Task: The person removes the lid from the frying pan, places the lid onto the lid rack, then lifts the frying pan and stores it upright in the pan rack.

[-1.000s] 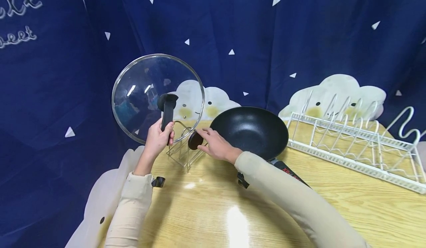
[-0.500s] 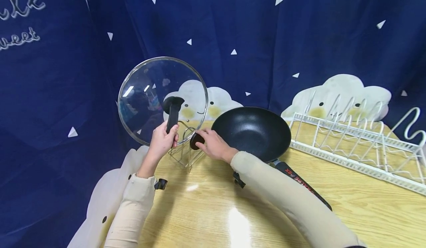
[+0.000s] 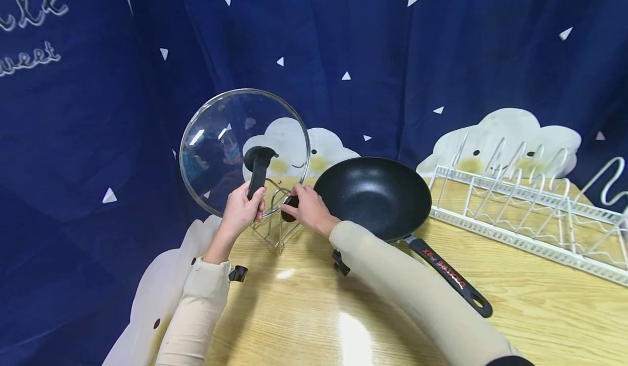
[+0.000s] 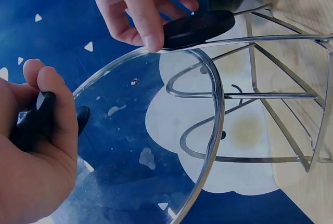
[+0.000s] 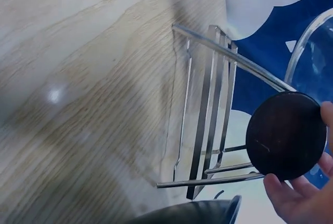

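Note:
My left hand (image 3: 240, 210) grips the upright black handle (image 3: 258, 175) of a large clear glass lid (image 3: 211, 159) with a metal rim. The lid stands nearly vertical, its lower edge at a small metal wire rack (image 4: 250, 159); I cannot tell whether it rests on the wires. My right hand (image 3: 312, 210) pinches a dark round disc (image 5: 286, 135) at the rack's top, fingers and thumb on its edge. In the left wrist view the disc lies close against the lid's rim; whether it is fixed to the rack is unclear.
A black wok (image 3: 373, 197) stands on the wooden table (image 3: 304, 311) right of the rack, its long handle (image 3: 446, 270) pointing to the front right. Farther right is a white wire dish rack (image 3: 515, 235). A blue curtain (image 3: 343, 22) hangs behind.
The lid has come slightly down and to the right with my left hand. My right hand has closed from touching the dark disc to pinching it. More of the wok's handle shows.

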The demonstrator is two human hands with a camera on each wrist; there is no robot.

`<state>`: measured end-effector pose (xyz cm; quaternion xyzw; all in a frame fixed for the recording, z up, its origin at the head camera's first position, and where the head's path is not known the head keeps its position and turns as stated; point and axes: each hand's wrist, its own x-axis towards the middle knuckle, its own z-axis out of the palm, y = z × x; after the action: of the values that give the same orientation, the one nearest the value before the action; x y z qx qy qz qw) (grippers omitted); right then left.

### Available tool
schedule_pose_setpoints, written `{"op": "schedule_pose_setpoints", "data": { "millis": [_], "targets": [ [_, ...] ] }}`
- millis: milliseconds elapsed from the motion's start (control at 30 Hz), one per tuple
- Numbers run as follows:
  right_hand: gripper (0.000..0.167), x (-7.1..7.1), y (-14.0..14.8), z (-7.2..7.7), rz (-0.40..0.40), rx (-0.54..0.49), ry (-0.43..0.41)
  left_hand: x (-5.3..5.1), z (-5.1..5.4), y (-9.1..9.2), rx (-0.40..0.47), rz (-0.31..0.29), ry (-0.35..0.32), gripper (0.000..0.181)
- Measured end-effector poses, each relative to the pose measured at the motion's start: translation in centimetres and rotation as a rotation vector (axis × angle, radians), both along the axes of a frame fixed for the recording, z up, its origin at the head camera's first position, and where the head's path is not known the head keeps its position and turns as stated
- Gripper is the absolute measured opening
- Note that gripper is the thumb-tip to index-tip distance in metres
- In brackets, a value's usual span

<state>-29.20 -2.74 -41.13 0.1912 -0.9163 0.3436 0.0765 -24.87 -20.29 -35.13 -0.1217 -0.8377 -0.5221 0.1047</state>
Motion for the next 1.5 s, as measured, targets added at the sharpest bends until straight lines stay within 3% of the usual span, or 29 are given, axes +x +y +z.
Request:
{"op": "schedule_pose_setpoints", "data": {
  "millis": [233, 400, 633, 800, 1033, 1267, 1500],
  "targets": [
    [0.037, -0.3, 0.6, 0.4, -0.029, -0.036, -0.031, 0.0, 0.0, -0.1, -0.011, -0.044, -0.014, 0.023],
    [0.039, -0.5, 1.3, 0.5, -0.027, -0.017, -0.034, 0.0, 0.0, -0.3, 0.005, -0.064, -0.064, 0.021],
    [0.034, -0.7, 1.7, 0.4, -0.017, -0.023, -0.039, 1.9, 1.7, 0.8, 0.007, -0.068, -0.124, 0.018],
    [0.036, -0.8, 1.9, 0.7, -0.048, -0.081, -0.078, 1.9, 1.8, 0.9, 0.019, -0.081, -0.145, 0.02],
    [0.037, -0.9, 2.0, 0.8, -0.049, -0.084, -0.105, -0.2, -0.8, -0.3, -0.007, -0.077, -0.16, 0.021],
    [0.037, -1.0, 2.1, 0.8, -0.031, -0.095, -0.115, -0.4, -1.5, -0.3, 0.021, -0.102, -0.195, 0.017],
    [0.034, -1.3, 2.2, 0.6, -0.024, -0.102, -0.095, 0.0, -1.5, -0.1, 0.04, -0.082, -0.205, 0.02]
  ]
}}
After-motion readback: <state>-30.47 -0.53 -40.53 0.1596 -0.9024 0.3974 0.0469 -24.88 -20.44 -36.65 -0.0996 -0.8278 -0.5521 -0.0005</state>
